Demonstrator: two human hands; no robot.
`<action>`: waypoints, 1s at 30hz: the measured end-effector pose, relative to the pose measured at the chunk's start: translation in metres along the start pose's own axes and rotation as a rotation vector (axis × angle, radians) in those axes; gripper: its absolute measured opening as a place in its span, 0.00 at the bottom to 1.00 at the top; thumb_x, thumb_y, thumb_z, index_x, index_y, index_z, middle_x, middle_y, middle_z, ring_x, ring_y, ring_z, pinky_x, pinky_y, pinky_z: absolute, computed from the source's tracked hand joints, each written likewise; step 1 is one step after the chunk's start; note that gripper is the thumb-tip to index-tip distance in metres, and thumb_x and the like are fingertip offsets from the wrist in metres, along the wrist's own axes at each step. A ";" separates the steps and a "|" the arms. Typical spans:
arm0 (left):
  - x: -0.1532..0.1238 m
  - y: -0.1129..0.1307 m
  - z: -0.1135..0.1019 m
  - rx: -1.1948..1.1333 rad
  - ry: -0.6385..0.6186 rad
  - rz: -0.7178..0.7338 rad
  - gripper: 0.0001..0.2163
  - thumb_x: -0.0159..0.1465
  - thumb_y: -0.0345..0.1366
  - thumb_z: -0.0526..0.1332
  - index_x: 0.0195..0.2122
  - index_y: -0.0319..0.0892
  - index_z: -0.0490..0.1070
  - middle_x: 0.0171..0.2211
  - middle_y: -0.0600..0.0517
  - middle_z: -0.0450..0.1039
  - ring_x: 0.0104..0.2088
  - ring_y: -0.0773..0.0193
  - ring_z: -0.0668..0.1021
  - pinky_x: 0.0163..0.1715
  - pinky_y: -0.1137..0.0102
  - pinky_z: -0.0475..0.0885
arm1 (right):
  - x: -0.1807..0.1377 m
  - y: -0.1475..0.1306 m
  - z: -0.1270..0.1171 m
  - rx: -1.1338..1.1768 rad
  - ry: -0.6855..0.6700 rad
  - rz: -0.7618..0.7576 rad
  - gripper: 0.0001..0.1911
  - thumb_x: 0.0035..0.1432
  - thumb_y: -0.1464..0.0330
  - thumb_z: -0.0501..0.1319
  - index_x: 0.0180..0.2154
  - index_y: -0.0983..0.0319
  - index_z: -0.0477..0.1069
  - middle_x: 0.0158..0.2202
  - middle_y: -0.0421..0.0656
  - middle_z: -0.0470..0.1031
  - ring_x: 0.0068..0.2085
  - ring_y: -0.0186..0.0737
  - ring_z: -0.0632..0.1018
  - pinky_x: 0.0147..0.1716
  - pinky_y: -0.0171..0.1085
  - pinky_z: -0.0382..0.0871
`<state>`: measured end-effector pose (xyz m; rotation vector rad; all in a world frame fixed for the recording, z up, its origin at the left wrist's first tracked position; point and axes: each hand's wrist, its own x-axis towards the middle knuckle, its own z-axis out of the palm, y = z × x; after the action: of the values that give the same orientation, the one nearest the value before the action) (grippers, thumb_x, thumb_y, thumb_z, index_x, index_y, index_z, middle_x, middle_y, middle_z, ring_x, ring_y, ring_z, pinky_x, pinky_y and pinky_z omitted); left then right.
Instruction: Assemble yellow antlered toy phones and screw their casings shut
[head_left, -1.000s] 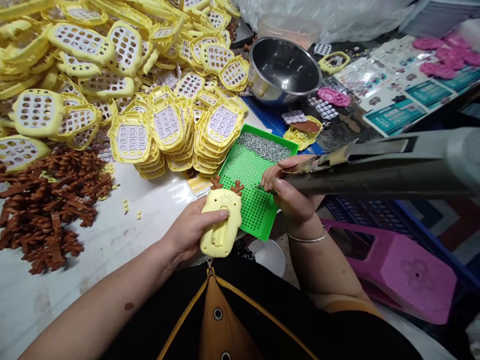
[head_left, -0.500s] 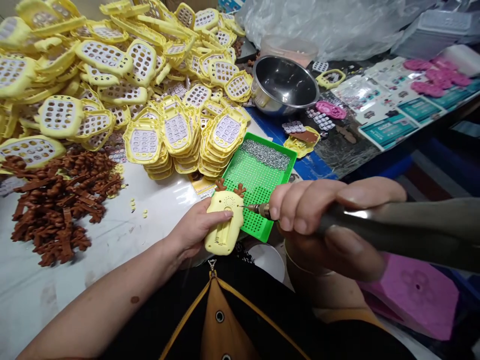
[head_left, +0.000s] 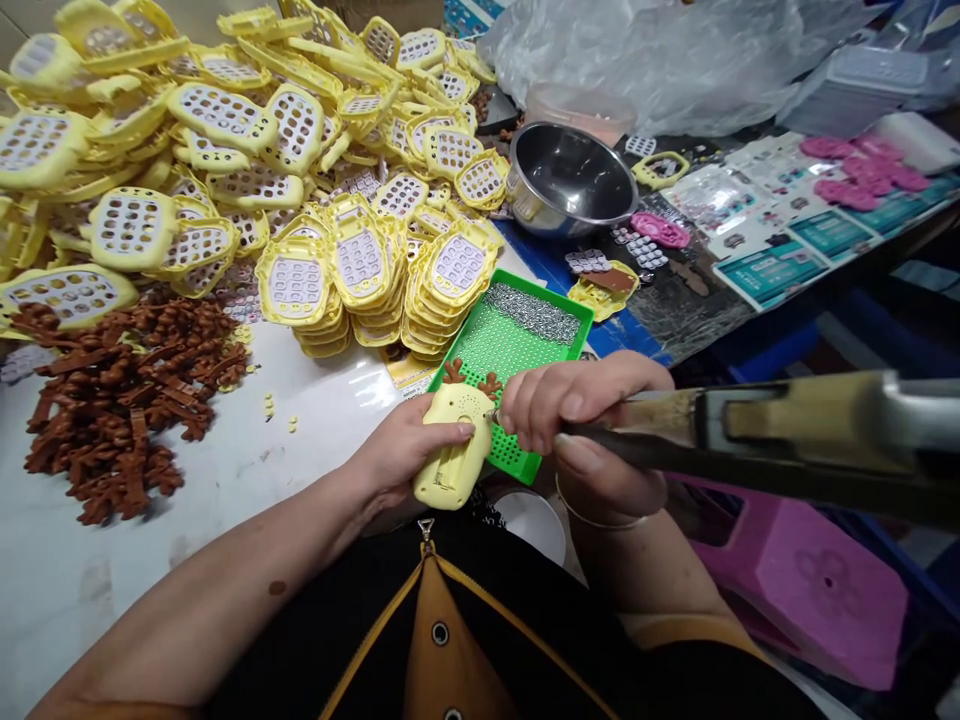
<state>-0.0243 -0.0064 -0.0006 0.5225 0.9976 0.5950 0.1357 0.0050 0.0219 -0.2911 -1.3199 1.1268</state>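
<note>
Your left hand (head_left: pixel 397 455) has its grip clamped on the yellow toy (head_left: pixel 454 445), at the near left corner of the green tray (head_left: pixel 510 350). Your right hand (head_left: pixel 585 420) grips the screwdriver (head_left: pixel 750 435) tight over that tray's near edge, its tip at the toy.

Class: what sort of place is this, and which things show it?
Likely a toy assembly workshop: heaps of yellow shells, a pile of brown antlers, and a screw tray beside an electric screwdriver.

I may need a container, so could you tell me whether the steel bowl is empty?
Empty: the bowl shows only bare, shiny metal inside.
</note>
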 end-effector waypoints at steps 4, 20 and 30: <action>0.002 0.001 -0.002 0.021 -0.010 -0.005 0.15 0.49 0.33 0.69 0.39 0.37 0.72 0.30 0.50 0.75 0.29 0.63 0.77 0.32 0.69 0.70 | 0.000 0.001 -0.001 0.023 -0.021 0.013 0.08 0.50 0.74 0.62 0.35 0.59 0.69 0.21 0.35 0.67 0.20 0.32 0.69 0.20 0.36 0.66; 0.003 0.004 -0.004 -0.084 0.008 -0.056 0.19 0.52 0.31 0.67 0.47 0.37 0.71 0.33 0.46 0.78 0.30 0.62 0.78 0.31 0.68 0.72 | 0.002 -0.010 -0.016 -0.218 0.131 -0.150 0.12 0.51 0.71 0.62 0.40 0.56 0.72 0.18 0.34 0.66 0.18 0.34 0.69 0.20 0.38 0.67; 0.002 0.005 -0.005 -0.077 0.033 -0.067 0.18 0.53 0.32 0.68 0.45 0.37 0.71 0.34 0.46 0.78 0.30 0.61 0.79 0.31 0.67 0.73 | -0.009 0.041 -0.049 -0.238 0.200 -0.055 0.12 0.53 0.69 0.62 0.41 0.54 0.69 0.20 0.33 0.64 0.20 0.33 0.68 0.21 0.36 0.67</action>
<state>-0.0291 -0.0012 -0.0010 0.4106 1.0154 0.5817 0.1597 0.0383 -0.0284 -0.5255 -1.2760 0.8707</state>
